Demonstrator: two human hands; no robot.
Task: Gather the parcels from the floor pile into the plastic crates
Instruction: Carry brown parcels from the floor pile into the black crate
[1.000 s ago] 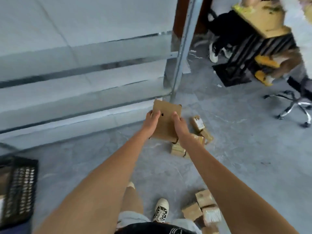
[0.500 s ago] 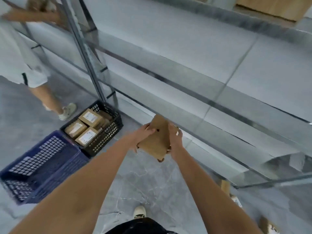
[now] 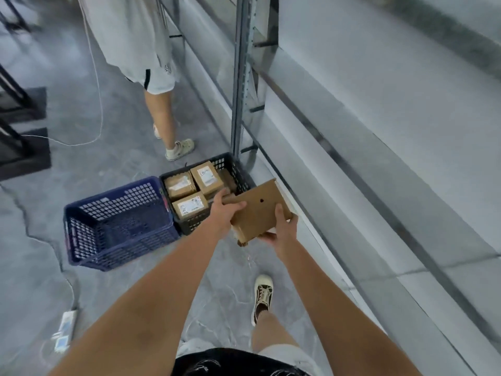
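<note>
I hold a flat brown cardboard parcel [image 3: 259, 211] between both hands, just right of and above the black crate's near corner. My left hand [image 3: 223, 208] grips its left edge and my right hand [image 3: 279, 230] grips its lower right edge, thumb on top. The black plastic crate [image 3: 241, 176] on the floor holds several labelled cardboard parcels [image 3: 207, 177]. A blue plastic crate [image 3: 89, 240] stands touching its left side, with nothing visible inside.
Another person's legs [image 3: 162, 112] stand just behind the crates. A grey metal shelving rack [image 3: 244, 77] runs along the right. A white cable [image 3: 95, 77] and a power strip [image 3: 63, 331] lie on the floor at left. My shoe [image 3: 261, 295] is below the parcel.
My view has swung left from the floor pile to the crates. Both hands carried the parcel along and now hold it close to the black crate.
</note>
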